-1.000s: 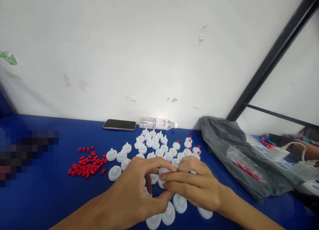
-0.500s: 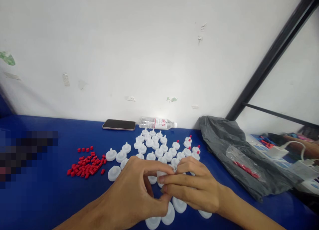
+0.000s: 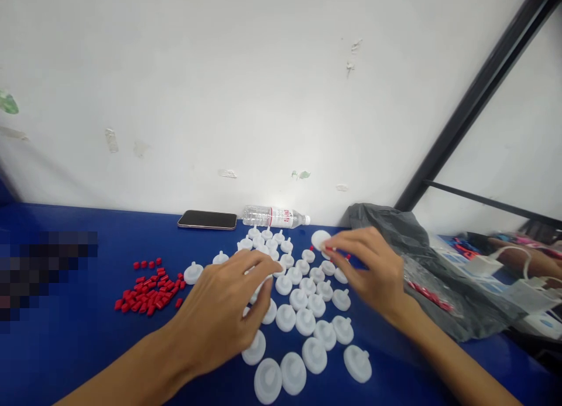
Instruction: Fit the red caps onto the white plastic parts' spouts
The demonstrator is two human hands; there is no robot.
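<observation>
Several white plastic caps [image 3: 302, 321] with small spouts lie spread over the blue table [image 3: 88, 347]. My right hand [image 3: 373, 271] is pinched on one white cap with a red tip [image 3: 321, 241], held over the far right of the group. My left hand [image 3: 223, 312] hovers low over the left side of the caps, its fingers bent and touching one of them; whether it grips the cap is unclear. A heap of small red plugs [image 3: 151, 289] lies to the left of my left hand.
A dark phone [image 3: 207, 219] and a lying water bottle [image 3: 276, 217] rest against the white wall. A grey plastic bag [image 3: 421, 271] with red plugs on it lies at the right. Another person's arm [image 3: 527, 259] shows at the far right by white boxes.
My hands, joined over one cap before, have parted. The right hand has carried a capped piece up and to the right; the left hand has dropped to the loose caps.
</observation>
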